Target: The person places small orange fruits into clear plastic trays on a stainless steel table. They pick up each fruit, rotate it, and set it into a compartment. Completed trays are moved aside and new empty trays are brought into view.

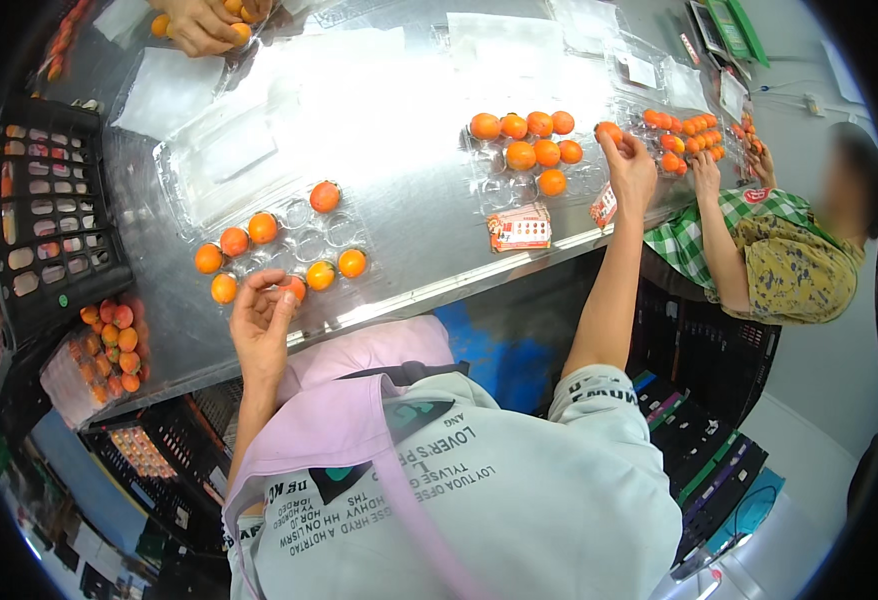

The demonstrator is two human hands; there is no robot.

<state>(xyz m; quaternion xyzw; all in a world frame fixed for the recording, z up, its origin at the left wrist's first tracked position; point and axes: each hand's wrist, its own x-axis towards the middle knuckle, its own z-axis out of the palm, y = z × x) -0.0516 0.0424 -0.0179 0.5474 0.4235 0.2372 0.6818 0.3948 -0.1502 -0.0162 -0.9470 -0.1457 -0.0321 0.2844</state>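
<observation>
My left hand (263,311) is at the near edge of a clear plastic fruit tray (311,244), its thumb and fingers on a small orange fruit (294,288). Several more orange fruits sit in that tray's cups, with some cups bare. My right hand (629,166) is raised at the right, pinching an orange fruit (608,133) between thumb and fingertips. Left of it lies a second clear tray (500,187) holding several orange fruits (521,155). A stack of printed cards (519,229) is on the metal table just below this tray.
A black plastic crate (56,217) stands at the left, beside a pile of fruits (120,337). A co-worker (791,255) handles filled trays at the right; another person's hand (203,26) is at the top left. White sheets (173,90) lie on the metal table (416,217).
</observation>
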